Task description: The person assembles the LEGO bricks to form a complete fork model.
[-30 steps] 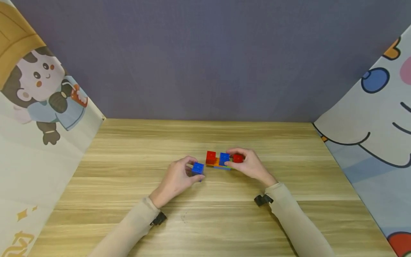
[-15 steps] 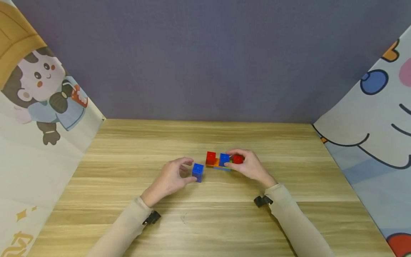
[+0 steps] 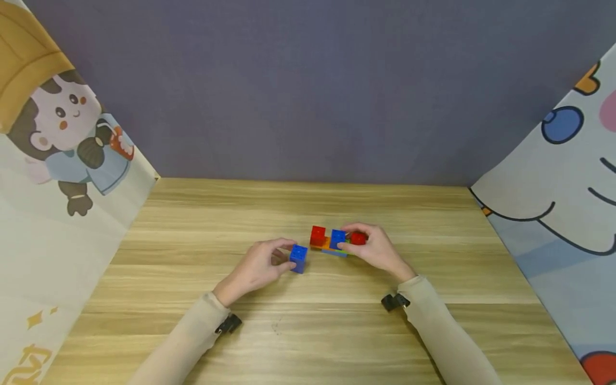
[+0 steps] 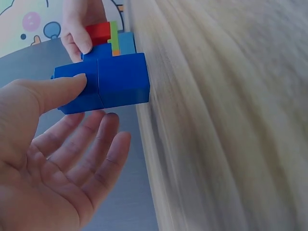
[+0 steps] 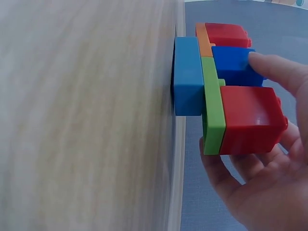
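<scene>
Two blue building blocks (image 3: 298, 259), one on top of the other, stand upright on the table left of a coloured assembly. My left hand (image 3: 260, 264) pinches the upper block, its thumb on the near face in the left wrist view. The assembly has a light blue block (image 5: 187, 77) at the bottom, with a green plate (image 5: 213, 110) and an orange plate (image 5: 204, 41) on it. A red block (image 5: 252, 118), a middle blue block (image 5: 231, 65) and a far red block (image 5: 224, 34) top these plates. My right hand (image 3: 377, 248) grips the middle blue block between thumb and fingers.
The blocks rest on a wood-grain table (image 3: 308, 331). A grey-blue panel (image 3: 308, 91) rises behind it, and cartoon-printed walls close off the left (image 3: 72, 214) and right (image 3: 544, 224) sides.
My left fingers loosened from the blue blocks as the hand drew slightly left, then closed on them again. The blue stack now shows more of its height. The right hand stays in place.
</scene>
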`<state>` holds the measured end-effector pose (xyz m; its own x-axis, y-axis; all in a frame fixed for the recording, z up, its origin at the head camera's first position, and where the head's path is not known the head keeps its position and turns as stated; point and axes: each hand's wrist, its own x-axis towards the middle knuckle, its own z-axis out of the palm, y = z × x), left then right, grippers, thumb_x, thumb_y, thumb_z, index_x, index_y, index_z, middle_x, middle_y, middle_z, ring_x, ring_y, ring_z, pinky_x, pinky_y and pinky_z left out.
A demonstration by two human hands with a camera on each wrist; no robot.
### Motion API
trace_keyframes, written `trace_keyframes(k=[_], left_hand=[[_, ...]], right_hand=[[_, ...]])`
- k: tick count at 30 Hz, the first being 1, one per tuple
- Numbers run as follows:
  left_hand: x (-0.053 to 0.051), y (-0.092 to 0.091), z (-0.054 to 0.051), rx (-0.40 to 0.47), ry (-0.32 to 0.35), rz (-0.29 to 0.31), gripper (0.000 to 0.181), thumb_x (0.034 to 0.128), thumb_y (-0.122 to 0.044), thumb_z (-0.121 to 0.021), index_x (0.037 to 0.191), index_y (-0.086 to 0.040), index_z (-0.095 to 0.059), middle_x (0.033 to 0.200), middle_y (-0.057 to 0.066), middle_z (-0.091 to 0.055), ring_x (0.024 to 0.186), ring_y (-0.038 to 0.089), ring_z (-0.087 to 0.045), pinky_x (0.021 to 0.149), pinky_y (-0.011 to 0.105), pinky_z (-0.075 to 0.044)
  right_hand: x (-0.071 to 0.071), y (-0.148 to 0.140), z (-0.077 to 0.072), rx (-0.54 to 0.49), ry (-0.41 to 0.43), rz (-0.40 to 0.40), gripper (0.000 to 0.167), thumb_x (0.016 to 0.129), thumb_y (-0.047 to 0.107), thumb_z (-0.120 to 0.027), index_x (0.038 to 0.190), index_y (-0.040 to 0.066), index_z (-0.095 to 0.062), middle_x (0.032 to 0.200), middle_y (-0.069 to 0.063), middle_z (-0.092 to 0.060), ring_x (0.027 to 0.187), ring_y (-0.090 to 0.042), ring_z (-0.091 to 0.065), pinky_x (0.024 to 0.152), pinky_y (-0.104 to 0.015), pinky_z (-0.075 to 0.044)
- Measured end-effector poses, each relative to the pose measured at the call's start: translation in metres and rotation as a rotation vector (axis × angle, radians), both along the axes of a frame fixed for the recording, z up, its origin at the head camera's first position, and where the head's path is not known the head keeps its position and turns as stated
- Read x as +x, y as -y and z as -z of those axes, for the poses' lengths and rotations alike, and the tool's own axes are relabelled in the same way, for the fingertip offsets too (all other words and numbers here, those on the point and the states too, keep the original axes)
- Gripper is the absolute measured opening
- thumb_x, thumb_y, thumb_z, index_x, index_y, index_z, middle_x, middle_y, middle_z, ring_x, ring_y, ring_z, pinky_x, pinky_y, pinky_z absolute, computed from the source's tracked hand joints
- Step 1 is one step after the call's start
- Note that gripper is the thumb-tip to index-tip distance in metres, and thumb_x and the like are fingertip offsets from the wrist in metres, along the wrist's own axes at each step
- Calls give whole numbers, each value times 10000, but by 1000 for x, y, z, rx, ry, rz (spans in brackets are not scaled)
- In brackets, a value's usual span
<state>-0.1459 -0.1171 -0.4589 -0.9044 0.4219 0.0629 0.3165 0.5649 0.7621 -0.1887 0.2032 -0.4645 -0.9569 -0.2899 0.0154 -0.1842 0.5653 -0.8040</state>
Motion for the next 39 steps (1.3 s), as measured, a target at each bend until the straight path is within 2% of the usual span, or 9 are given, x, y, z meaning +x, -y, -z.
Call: trace_keyframes(k=[5, 17, 25, 28, 30, 33, 35, 37, 39], left_hand=[[0, -1, 1, -1, 7, -2, 441, 946, -184, -819, 1362, -103, -697, 1225, 98, -783, 971, 173, -758, 840, 308, -647], [-1, -6, 4, 2, -8, -25, 421, 924, -226, -851, 1304, -91, -728, 1221, 77, -789, 966, 174, -761, 848, 333, -649], [-3, -9, 7, 7, -14, -24, 421, 921, -272, -857, 1288, -104, -737, 1203, 56, -796, 958, 162, -759, 847, 343, -647], [-2, -11, 6, 12, -4, -35, 435, 921, -283, -856, 1300, -109, -730, 1219, 52, -789, 972, 174, -759, 864, 362, -647], [-2, -11, 4, 23, 3, -42, 454, 922, -293, -855, 1314, -107, -721, 1228, 45, -782, 988, 182, -756, 873, 368, -644], [-2, -10, 1, 39, 16, -50, 518, 920, -317, -854, 1363, -103, -691, 1250, 27, -766, 1027, 196, -746, 887, 372, -638], [-3, -9, -2, 48, 23, -53, 571, 918, -340, -854, 1400, -99, -667, 1262, 22, -757, 1053, 208, -740, 896, 375, -637], [-4, -8, -4, 59, 29, -60, 611, 922, -353, -847, 1440, -104, -640, 1282, 37, -749, 1071, 224, -737, 905, 388, -636], [-5, -8, -6, 77, 26, -69, 618, 934, -352, -834, 1462, -111, -622, 1305, 65, -740, 1078, 242, -737, 910, 404, -638]], right_hand=[[0, 1, 0, 4, -17, 1, 438, 896, 341, -878, 1288, 184, -759, 1158, -33, -787, 1027, -197, -715, 824, -292, -584], [-1, 1, -4, 1, -26, -3, 445, 894, 361, -879, 1283, 182, -758, 1126, -22, -789, 1103, -260, -687, 899, -368, -509], [0, 2, -10, -12, -36, -1, 436, 905, 353, -870, 1289, 182, -754, 1137, -13, -792, 1138, -259, -697, 916, -375, -519], [0, 2, -13, -15, -43, 3, 418, 905, 350, -870, 1277, 194, -760, 1126, -3, -792, 1076, -213, -696, 810, -333, -513], [1, 3, -14, -18, -51, 3, 409, 906, 341, -869, 1272, 194, -763, 1119, -15, -794, 937, -168, -674, 694, -297, -471], [1, 4, -18, -25, -61, 2, 409, 904, 330, -871, 1272, 185, -764, 1123, -48, -795, 653, -98, -530, 548, -263, -366], [1, 5, -21, -32, -61, 4, 405, 905, 323, -870, 1268, 178, -765, 1121, -66, -794, 536, -86, -386, 493, -255, -296], [1, 6, -24, -33, -59, 5, 408, 908, 326, -867, 1270, 168, -763, 1126, -79, -791, 502, -77, -313, 469, -254, -272], [1, 7, -28, -34, -59, 5, 408, 910, 326, -866, 1272, 170, -762, 1126, -75, -788, 522, -90, -333, 477, -256, -279]])
